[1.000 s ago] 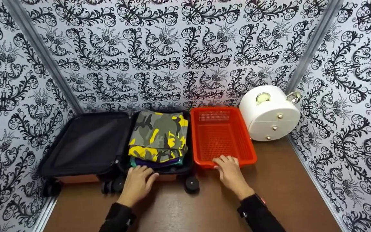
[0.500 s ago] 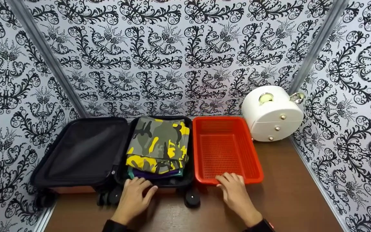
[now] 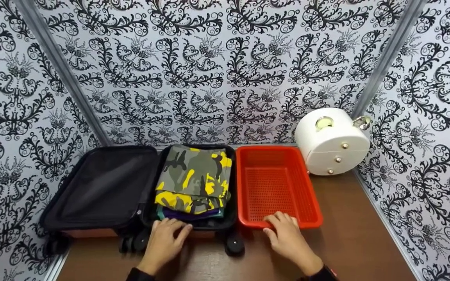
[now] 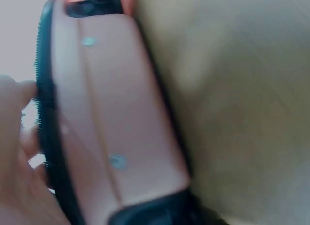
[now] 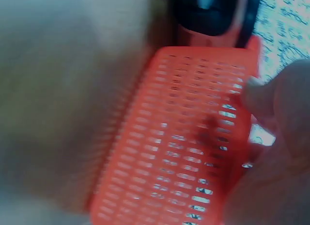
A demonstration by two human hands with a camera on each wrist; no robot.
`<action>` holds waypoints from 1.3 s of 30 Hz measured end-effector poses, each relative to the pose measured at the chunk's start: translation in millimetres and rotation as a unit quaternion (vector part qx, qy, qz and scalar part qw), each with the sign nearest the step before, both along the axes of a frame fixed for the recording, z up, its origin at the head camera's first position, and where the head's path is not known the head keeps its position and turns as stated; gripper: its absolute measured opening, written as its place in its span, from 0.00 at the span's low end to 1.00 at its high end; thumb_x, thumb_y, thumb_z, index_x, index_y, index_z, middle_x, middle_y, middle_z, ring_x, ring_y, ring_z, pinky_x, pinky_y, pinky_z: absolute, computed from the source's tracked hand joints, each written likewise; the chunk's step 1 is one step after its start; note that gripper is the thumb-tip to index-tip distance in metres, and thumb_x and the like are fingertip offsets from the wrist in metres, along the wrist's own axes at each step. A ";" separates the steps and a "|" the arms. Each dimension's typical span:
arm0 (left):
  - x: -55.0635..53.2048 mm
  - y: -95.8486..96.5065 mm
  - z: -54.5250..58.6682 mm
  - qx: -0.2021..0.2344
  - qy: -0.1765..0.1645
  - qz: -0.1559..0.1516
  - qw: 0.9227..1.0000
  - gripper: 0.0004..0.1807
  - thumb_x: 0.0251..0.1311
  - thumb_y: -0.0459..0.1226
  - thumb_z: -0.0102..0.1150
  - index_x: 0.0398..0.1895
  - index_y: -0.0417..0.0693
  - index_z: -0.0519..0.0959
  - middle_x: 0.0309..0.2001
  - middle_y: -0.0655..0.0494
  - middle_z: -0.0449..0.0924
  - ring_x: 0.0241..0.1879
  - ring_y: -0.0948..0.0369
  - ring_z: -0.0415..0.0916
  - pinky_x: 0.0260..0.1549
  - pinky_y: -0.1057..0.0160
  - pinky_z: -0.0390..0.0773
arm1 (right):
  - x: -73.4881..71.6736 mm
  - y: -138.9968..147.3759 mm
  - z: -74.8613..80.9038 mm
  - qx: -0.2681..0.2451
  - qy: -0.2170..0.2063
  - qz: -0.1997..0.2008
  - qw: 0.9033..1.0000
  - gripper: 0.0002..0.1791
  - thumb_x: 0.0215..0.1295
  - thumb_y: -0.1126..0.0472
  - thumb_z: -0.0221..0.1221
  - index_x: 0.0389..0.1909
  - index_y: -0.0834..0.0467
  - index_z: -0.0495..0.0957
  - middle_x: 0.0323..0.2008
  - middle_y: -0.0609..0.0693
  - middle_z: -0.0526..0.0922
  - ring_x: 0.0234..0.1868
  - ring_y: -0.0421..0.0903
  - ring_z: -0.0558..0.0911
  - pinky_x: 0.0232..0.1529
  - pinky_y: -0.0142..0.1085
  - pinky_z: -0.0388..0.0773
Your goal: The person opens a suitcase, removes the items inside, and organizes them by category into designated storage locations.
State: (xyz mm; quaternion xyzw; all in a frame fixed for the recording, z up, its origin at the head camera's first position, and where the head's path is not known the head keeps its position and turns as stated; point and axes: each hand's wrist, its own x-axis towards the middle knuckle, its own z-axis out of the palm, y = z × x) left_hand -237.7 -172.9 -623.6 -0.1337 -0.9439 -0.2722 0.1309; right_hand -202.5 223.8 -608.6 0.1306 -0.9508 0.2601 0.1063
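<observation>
An unfolded suitcase [image 3: 231, 220] with a pink shell and black lining lies against the back wall. Its right half holds a folded camouflage garment [image 3: 193, 175] in grey and yellow, on top of purple and teal cloth [image 3: 188, 214]. My left hand [image 3: 164, 242] grips the near rim of that half, fingers bent over the edge. In the left wrist view the thumb meets the dark zipped edge [image 4: 46, 99]. To the right stands a red plastic basket [image 3: 315, 203]. My right hand [image 3: 289, 240] holds its near rim, thumb outside and fingertips over the inner side.
The suitcase's lid half [image 3: 104, 187] lies open at the left, its wheels [image 3: 234, 245] facing me. A round white box [image 3: 332, 142] with gold knobs stands behind the basket at right. Patterned walls [image 3: 217, 78] enclose the brown tabletop [image 3: 361, 234].
Both hands have drawn the suitcase and the red basket nearer to me, mostly in the first half second. The white box has stayed in place.
</observation>
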 end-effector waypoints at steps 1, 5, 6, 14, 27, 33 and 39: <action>-0.6 0.8 4.3 0.019 -0.006 0.009 1.000 0.08 0.76 0.50 0.68 0.39 0.63 0.92 0.36 0.68 0.89 0.38 0.63 0.82 0.45 0.58 0.71 | -1.9 0.6 6.3 -0.022 -0.035 0.002 0.999 0.16 0.73 0.57 0.70 0.58 0.53 0.85 0.52 0.51 0.87 0.55 0.55 0.83 0.61 0.58 0.73; -12.8 0.2 32.7 0.112 0.013 0.043 0.993 0.07 0.77 0.43 0.68 0.44 0.53 0.93 0.42 0.57 0.94 0.44 0.55 0.90 0.49 0.49 0.86 | -17.8 -5.5 33.1 -0.134 -0.114 -0.001 0.984 0.23 0.77 0.56 0.67 0.69 0.55 0.82 0.63 0.56 0.87 0.67 0.59 0.84 0.71 0.61 0.77; -18.6 -1.6 41.8 0.131 0.019 0.051 0.990 0.08 0.77 0.42 0.67 0.46 0.50 0.92 0.42 0.54 0.94 0.44 0.53 0.91 0.49 0.47 0.87 | -23.1 -10.6 40.0 -0.170 -0.124 -0.003 0.978 0.23 0.79 0.57 0.66 0.70 0.56 0.81 0.64 0.57 0.87 0.68 0.59 0.84 0.72 0.59 0.78; -92.4 -24.3 92.5 0.161 -0.089 0.099 0.978 0.25 0.83 0.49 0.55 0.69 0.42 0.82 0.61 0.38 0.87 0.59 0.40 0.85 0.63 0.39 0.80 | -83.3 -70.9 78.7 -0.387 -0.272 0.025 0.881 0.33 0.87 0.61 0.51 0.85 0.69 0.58 0.77 0.75 0.72 0.71 0.70 0.82 0.71 0.53 0.83; -140.3 -22.3 61.1 0.093 -0.224 0.119 0.963 0.38 0.84 0.48 0.45 0.86 0.32 0.59 0.79 0.25 0.67 0.76 0.27 0.68 0.75 0.31 0.70 | -121.9 -123.5 60.2 -0.316 -0.333 -0.044 0.887 0.43 0.82 0.56 0.55 0.89 0.63 0.49 0.82 0.67 0.67 0.49 0.45 0.82 0.61 0.47 0.82; -173.2 -29.2 39.3 0.047 -0.230 0.146 0.961 0.40 0.79 0.48 0.45 0.85 0.33 0.59 0.75 0.20 0.69 0.74 0.19 0.63 0.73 0.25 0.64 | -125.1 -128.1 54.9 -0.308 -0.291 -0.056 0.904 0.40 0.77 0.60 0.56 0.86 0.66 0.58 0.80 0.68 0.71 0.71 0.53 0.78 0.73 0.47 0.77; -172.3 -22.3 55.3 0.042 -0.215 0.140 0.966 0.34 0.77 0.46 0.51 0.72 0.25 0.72 0.68 0.20 0.75 0.69 0.24 0.73 0.68 0.31 0.75 | -129.7 -130.9 51.3 -0.391 -0.300 -0.070 0.867 0.38 0.76 0.65 0.57 0.84 0.69 0.61 0.52 0.58 0.83 0.35 0.42 0.80 0.37 0.31 0.80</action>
